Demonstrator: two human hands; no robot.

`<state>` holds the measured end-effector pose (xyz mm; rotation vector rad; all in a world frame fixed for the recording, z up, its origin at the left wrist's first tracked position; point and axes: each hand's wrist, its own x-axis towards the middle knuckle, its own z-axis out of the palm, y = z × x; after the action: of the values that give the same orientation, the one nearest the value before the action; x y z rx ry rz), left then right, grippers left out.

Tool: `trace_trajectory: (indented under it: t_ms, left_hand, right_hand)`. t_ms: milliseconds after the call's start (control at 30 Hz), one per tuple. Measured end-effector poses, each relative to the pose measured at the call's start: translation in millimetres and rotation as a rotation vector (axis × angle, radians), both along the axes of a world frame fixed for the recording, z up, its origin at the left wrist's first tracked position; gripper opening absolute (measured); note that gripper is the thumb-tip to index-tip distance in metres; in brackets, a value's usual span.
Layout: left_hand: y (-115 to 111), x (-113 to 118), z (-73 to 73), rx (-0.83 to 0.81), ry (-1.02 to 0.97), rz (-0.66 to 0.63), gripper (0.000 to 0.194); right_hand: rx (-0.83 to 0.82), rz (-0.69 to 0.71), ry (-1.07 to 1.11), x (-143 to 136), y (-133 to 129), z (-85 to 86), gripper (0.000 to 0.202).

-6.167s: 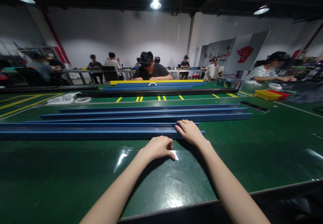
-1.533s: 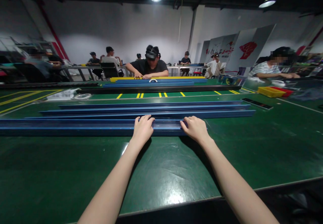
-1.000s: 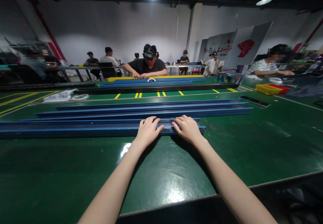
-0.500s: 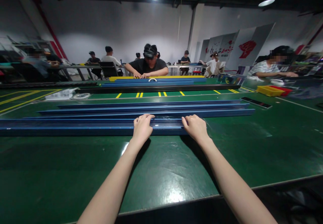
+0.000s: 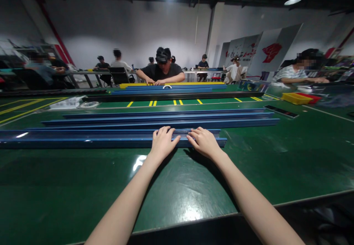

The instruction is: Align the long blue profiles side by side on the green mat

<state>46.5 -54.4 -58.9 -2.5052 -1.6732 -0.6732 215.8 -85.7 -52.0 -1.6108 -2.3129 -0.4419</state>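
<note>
A long blue channel (image 5: 110, 144) with raised edges lies across the green table in front of me, running out of view at the left. Over its right part, my left hand (image 5: 163, 142) rests with fingers spread and thumb apart. Close beside it, my right hand (image 5: 204, 142) lies on the same channel with its fingers apart, just short of the right end. Neither hand is wrapped round anything. Shiny reflections show inside the channel, between and left of the hands. Whether the fingertips press on something small inside cannot be made out.
More blue channels (image 5: 240, 122) lie just beyond. A phone-like dark slab (image 5: 280, 111) is at the right, near a yellow bin (image 5: 295, 98). Across the table, a long black strip (image 5: 171, 97) lies before a co-worker (image 5: 163, 68). Another person (image 5: 298, 70) sits at the right.
My hands have moved closer together, left hand rightward and right hand leftward. Their fingers have spread, and the channel's right end now shows past my right hand.
</note>
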Motion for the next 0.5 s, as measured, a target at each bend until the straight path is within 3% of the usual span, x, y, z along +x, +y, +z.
trace_trajectory:
  t_ms: [233, 500]
  left_hand:
    - [1.0, -2.6, 3.3, -0.017, -0.021, 0.049, 0.031]
    - [1.0, -13.3, 11.1, 0.035, -0.038, 0.185, 0.048]
  right_hand:
    - [0.035, -0.084, 0.018, 6.4, 1.9, 2.9, 0.043]
    - [0.124, -0.342, 0.035, 18.9, 6.0, 3.5, 0.049]
